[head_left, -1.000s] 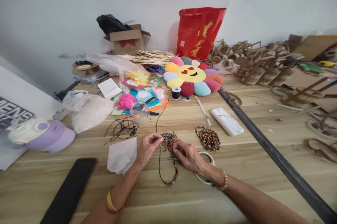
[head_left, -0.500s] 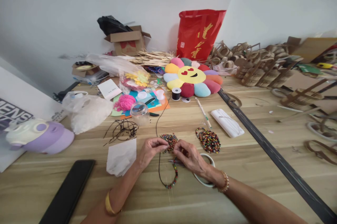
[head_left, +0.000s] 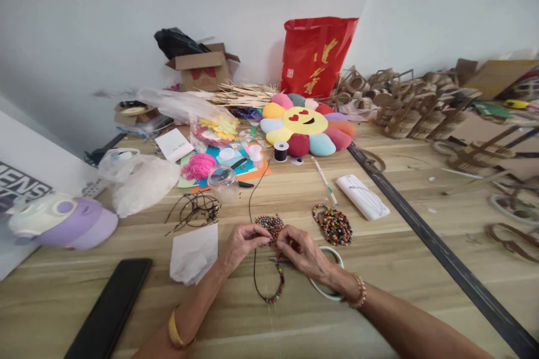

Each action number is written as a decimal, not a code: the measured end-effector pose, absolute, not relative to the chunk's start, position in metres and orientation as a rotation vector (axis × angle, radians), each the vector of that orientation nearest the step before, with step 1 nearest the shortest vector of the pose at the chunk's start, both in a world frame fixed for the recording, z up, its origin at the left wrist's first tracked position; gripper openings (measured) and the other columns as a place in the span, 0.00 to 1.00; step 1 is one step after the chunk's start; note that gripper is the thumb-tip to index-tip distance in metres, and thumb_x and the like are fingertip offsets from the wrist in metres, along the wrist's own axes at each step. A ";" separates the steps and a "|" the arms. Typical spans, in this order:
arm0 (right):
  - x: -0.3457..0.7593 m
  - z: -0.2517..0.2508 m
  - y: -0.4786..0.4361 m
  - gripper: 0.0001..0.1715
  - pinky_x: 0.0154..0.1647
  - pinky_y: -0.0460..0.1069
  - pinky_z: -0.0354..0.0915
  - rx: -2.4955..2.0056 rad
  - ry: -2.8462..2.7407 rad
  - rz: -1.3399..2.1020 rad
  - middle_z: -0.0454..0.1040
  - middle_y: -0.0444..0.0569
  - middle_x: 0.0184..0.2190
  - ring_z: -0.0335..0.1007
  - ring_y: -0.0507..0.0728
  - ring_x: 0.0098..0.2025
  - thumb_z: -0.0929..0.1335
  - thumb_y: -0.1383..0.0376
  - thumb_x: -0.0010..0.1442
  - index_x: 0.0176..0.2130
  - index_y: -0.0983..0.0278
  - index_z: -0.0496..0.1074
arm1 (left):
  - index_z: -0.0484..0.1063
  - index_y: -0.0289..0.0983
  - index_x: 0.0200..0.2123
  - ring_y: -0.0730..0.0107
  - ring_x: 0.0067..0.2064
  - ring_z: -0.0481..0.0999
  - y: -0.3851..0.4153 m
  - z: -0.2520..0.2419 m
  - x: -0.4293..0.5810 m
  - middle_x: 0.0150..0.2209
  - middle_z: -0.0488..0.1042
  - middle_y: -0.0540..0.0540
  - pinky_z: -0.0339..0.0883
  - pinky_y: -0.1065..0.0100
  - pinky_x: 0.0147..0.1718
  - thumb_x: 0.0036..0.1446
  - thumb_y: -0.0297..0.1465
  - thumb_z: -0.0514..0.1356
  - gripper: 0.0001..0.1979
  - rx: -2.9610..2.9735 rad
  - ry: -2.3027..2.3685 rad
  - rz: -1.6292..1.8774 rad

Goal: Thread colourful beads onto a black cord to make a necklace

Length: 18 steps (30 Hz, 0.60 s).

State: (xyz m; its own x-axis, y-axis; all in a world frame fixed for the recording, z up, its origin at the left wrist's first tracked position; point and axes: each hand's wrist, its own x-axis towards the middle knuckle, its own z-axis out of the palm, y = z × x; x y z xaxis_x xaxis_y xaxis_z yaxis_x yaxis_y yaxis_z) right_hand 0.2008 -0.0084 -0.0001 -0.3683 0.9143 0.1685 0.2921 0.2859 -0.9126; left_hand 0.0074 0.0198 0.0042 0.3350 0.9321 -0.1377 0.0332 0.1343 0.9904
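My left hand (head_left: 241, 244) and my right hand (head_left: 301, 251) meet near the table's front, both pinched over a small heap of coloured beads (head_left: 270, 223). A black cord (head_left: 254, 260) runs between the fingertips and loops down towards me, with a short run of beads strung on it (head_left: 278, 286). The cord leads back to a black spool (head_left: 281, 150). My left fingers pinch the cord. My right fingertips are pressed together close to it; what they hold is too small to name. A second bead heap (head_left: 333, 225) lies to the right. A white cup (head_left: 327, 287) sits under my right wrist.
A white paper scrap (head_left: 194, 254) and a black flat case (head_left: 110, 309) lie at the left. A purple cap (head_left: 71, 223), plastic bags (head_left: 141, 179), a clear jar (head_left: 222, 177), pink yarn (head_left: 199, 165), a flower cushion (head_left: 306, 125), a red bag (head_left: 316, 54) and wooden pieces (head_left: 416, 105) fill the back. A dark strip (head_left: 438, 252) crosses the table.
My left fingertips have closed in towards my right hand over the bead heap. The view has shifted slightly; the things on the table have not moved.
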 end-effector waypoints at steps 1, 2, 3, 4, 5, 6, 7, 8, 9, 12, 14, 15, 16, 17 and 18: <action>0.201 -0.001 -0.008 0.12 0.24 0.43 0.54 -1.089 -1.828 1.077 0.64 0.41 0.22 0.55 0.48 0.23 0.64 0.60 0.62 0.31 0.66 0.66 | 0.78 0.34 0.27 0.69 0.31 0.76 0.020 0.004 0.007 0.28 0.80 0.46 0.68 0.70 0.34 0.42 0.31 0.68 0.07 1.254 1.020 0.853; 0.201 -0.001 -0.008 0.11 0.24 0.43 0.54 -1.091 -1.828 1.075 0.64 0.41 0.22 0.55 0.48 0.23 0.64 0.61 0.62 0.31 0.66 0.66 | 0.78 0.34 0.26 0.69 0.31 0.75 0.020 0.004 0.008 0.28 0.79 0.47 0.68 0.71 0.34 0.42 0.31 0.68 0.07 1.250 1.016 0.851; 0.201 -0.001 -0.008 0.11 0.24 0.43 0.54 -1.093 -1.829 1.077 0.63 0.41 0.22 0.55 0.48 0.23 0.64 0.61 0.62 0.31 0.66 0.66 | 0.78 0.34 0.26 0.69 0.31 0.75 0.020 0.004 0.008 0.28 0.79 0.47 0.67 0.71 0.34 0.42 0.31 0.68 0.07 1.247 1.012 0.850; 0.201 -0.001 -0.008 0.10 0.24 0.43 0.54 -1.094 -1.831 1.082 0.63 0.41 0.22 0.55 0.48 0.22 0.64 0.62 0.62 0.31 0.66 0.66 | 0.78 0.34 0.26 0.70 0.31 0.75 0.020 0.004 0.008 0.28 0.79 0.47 0.67 0.71 0.34 0.42 0.31 0.68 0.07 1.246 1.010 0.847; 0.201 -0.001 -0.008 0.10 0.23 0.43 0.54 -1.095 -1.829 1.088 0.63 0.40 0.21 0.55 0.48 0.22 0.64 0.62 0.62 0.31 0.66 0.66 | 0.78 0.34 0.26 0.70 0.31 0.75 0.020 0.004 0.008 0.28 0.79 0.47 0.67 0.71 0.34 0.42 0.31 0.68 0.07 1.249 1.009 0.846; 0.200 0.000 -0.008 0.09 0.23 0.43 0.53 -1.095 -1.826 1.095 0.62 0.40 0.21 0.55 0.48 0.22 0.64 0.63 0.62 0.31 0.66 0.66 | 0.78 0.34 0.26 0.70 0.31 0.75 0.020 0.004 0.008 0.28 0.79 0.47 0.67 0.71 0.34 0.42 0.31 0.68 0.07 1.253 1.006 0.845; 0.200 0.000 -0.009 0.09 0.23 0.43 0.53 -1.093 -1.822 1.102 0.62 0.40 0.21 0.55 0.48 0.22 0.64 0.63 0.62 0.31 0.66 0.66 | 0.78 0.34 0.26 0.69 0.31 0.75 0.020 0.004 0.009 0.28 0.79 0.47 0.67 0.71 0.34 0.43 0.31 0.68 0.07 1.259 1.004 0.844; 0.200 0.000 -0.009 0.09 0.23 0.43 0.53 -1.091 -1.820 1.105 0.62 0.40 0.21 0.54 0.48 0.22 0.64 0.63 0.62 0.31 0.66 0.66 | 0.78 0.34 0.26 0.69 0.31 0.74 0.020 0.004 0.009 0.28 0.79 0.47 0.67 0.71 0.34 0.43 0.31 0.68 0.07 1.265 1.001 0.842; 0.200 0.001 -0.009 0.09 0.23 0.43 0.53 -1.089 -1.819 1.106 0.62 0.40 0.21 0.54 0.48 0.22 0.64 0.64 0.62 0.31 0.66 0.66 | 0.78 0.34 0.26 0.69 0.31 0.74 0.020 0.004 0.009 0.28 0.78 0.47 0.67 0.71 0.34 0.43 0.31 0.68 0.07 1.271 0.997 0.841; 0.201 0.001 -0.009 0.09 0.23 0.43 0.53 -1.088 -1.827 1.103 0.63 0.41 0.22 0.55 0.48 0.23 0.64 0.64 0.62 0.31 0.66 0.66 | 0.78 0.33 0.26 0.69 0.31 0.74 0.020 0.004 0.009 0.28 0.78 0.47 0.66 0.71 0.34 0.43 0.31 0.68 0.07 1.289 0.986 0.832; 0.201 0.001 -0.009 0.09 0.23 0.43 0.54 -1.090 -1.827 1.103 0.63 0.41 0.22 0.55 0.48 0.23 0.64 0.63 0.62 0.31 0.66 0.66 | 0.78 0.33 0.27 0.70 0.32 0.74 0.020 0.004 0.009 0.28 0.78 0.47 0.66 0.71 0.34 0.43 0.31 0.68 0.06 1.295 0.975 0.829; 0.201 0.001 -0.009 0.09 0.23 0.43 0.54 -1.091 -1.826 1.102 0.63 0.41 0.22 0.55 0.48 0.23 0.64 0.63 0.62 0.32 0.66 0.66 | 0.78 0.33 0.27 0.70 0.32 0.74 0.019 0.005 0.009 0.28 0.78 0.47 0.66 0.71 0.34 0.43 0.31 0.67 0.06 1.297 0.967 0.825; 0.201 0.001 -0.009 0.09 0.23 0.43 0.54 -1.091 -1.826 1.100 0.63 0.41 0.22 0.56 0.48 0.23 0.64 0.63 0.62 0.32 0.66 0.67 | 0.78 0.33 0.27 0.70 0.32 0.74 0.019 0.005 0.010 0.29 0.78 0.47 0.66 0.71 0.34 0.44 0.30 0.67 0.06 1.299 0.961 0.820; 0.201 0.002 -0.009 0.10 0.24 0.43 0.54 -1.091 -1.826 1.096 0.63 0.41 0.22 0.56 0.48 0.23 0.64 0.63 0.62 0.31 0.66 0.67 | 0.78 0.33 0.27 0.70 0.32 0.74 0.018 0.005 0.010 0.29 0.78 0.47 0.66 0.71 0.35 0.44 0.31 0.67 0.06 1.302 0.957 0.813; 0.201 0.002 -0.009 0.10 0.24 0.43 0.54 -1.091 -1.826 1.091 0.64 0.41 0.22 0.56 0.48 0.23 0.64 0.62 0.62 0.31 0.66 0.67 | 0.78 0.33 0.27 0.70 0.32 0.74 0.018 0.006 0.010 0.28 0.78 0.47 0.66 0.71 0.35 0.44 0.31 0.67 0.06 1.305 0.954 0.804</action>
State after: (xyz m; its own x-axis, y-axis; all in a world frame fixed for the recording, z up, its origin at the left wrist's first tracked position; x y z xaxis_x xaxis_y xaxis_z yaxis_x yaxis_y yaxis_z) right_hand 0.2006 -0.0094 0.0018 -0.3706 0.9148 0.1605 0.2920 0.2789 -0.9149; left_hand 0.0102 0.0181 0.0055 0.4110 0.9041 -0.1173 0.0376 0.1117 0.9930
